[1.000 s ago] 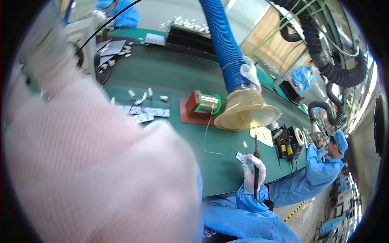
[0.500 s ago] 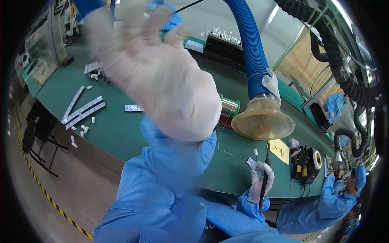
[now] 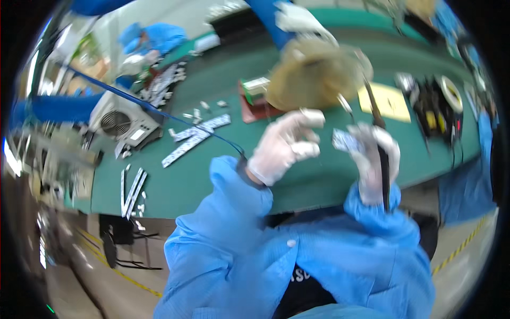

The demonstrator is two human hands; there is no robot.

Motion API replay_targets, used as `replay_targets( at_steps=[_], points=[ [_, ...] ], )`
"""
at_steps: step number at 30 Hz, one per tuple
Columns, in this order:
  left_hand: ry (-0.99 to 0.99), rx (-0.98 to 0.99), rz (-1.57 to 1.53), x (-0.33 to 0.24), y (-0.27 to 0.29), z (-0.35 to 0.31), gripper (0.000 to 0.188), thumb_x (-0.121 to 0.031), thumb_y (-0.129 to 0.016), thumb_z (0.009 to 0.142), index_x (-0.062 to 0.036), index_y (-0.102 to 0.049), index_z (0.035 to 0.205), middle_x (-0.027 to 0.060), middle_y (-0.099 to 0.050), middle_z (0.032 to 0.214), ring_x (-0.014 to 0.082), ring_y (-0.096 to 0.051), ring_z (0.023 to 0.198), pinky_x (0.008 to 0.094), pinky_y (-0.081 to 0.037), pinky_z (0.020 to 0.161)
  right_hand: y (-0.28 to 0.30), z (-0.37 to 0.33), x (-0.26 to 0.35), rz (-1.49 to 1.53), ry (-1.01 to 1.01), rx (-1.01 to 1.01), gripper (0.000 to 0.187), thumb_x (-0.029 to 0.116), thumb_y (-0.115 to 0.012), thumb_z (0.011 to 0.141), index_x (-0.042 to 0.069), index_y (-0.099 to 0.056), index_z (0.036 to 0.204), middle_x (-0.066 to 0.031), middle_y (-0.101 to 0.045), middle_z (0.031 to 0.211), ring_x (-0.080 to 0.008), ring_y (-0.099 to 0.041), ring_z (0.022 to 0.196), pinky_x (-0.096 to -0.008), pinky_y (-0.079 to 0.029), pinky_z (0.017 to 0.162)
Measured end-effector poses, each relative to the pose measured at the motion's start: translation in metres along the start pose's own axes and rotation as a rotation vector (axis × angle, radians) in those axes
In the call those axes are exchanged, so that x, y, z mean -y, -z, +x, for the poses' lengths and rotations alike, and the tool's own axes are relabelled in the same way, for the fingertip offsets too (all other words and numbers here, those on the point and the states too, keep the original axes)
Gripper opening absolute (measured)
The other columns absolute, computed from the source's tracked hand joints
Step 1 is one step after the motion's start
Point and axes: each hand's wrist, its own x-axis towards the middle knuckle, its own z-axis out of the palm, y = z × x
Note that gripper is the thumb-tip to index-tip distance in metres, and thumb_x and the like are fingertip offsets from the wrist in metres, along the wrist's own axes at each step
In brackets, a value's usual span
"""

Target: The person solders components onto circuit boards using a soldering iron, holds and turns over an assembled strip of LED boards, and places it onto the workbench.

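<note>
Nearest, blue smock sleeves (image 3: 228, 234) rising from the lower edge. Just beyond, left hand in a white glove (image 3: 281, 146), fingers curled and loosely spread, thumb and forefinger near each other but pinching nothing that shows; a thin dark cord (image 3: 175, 114) running from that wrist out over the bench. Beside it, right hand in a white glove (image 3: 374, 154), wrapped around a slim dark soldering iron (image 3: 380, 138) held nearly upright, tip toward the fume hood. At the same time a small pale circuit piece (image 3: 345, 141) pinched at the right hand's fingertips, raised above the near edge of the green bench (image 3: 223, 175), between the two hands. Blurred, so cannot tell whether any joint on the piece is made.

By the look of it, work in mid-course: piece in hand, iron ready, left hand closing in, no solder wire visibly fed yet.

Farther on, toward the bench's middle, a solder reel on a red-brown stand (image 3: 255, 95) and the tan funnel-shaped fume hood (image 3: 313, 74) on its blue hose. Toward the left edge, white strips and small white parts (image 3: 196, 135) scattered, seemingly still waiting. At the right edge, a yellow sheet (image 3: 388, 101) and a tape roll (image 3: 451, 93). At the far left corner, a grey box with a fan grille (image 3: 119, 119), and behind it another person in blue (image 3: 151, 40).
</note>
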Motion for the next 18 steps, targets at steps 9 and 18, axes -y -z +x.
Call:
replay_targets(
  at_steps=[9,18],
  points=[
    [-0.023,0.028,-0.162,0.027,-0.01,0.003,0.076,-0.023,-0.08,0.063,-0.0025,-0.045,0.127,0.0125,-0.051,0.12,0.0142,-0.053,0.078,0.0237,-0.043,0.062,0.002,-0.005,-0.018,0.079,0.025,0.061,0.042,0.003,-0.07,0.073,0.001,-0.052,0.112,-0.0182,-0.06,0.107,-0.0271,-0.063,0.097,-0.0324,-0.056,0.073],
    [-0.076,0.112,-0.256,0.03,-0.015,-0.007,0.047,0.007,-0.059,0.07,0.0042,-0.05,0.116,0.0106,-0.053,0.109,0.0192,-0.057,0.091,0.0277,-0.049,0.073,0.0,-0.014,-0.014,0.1,-0.158,0.198,0.051,-0.002,-0.066,0.076,0.001,-0.041,0.12,-0.0222,-0.053,0.116,-0.0324,-0.056,0.107,-0.0407,-0.049,0.089]
  ],
)
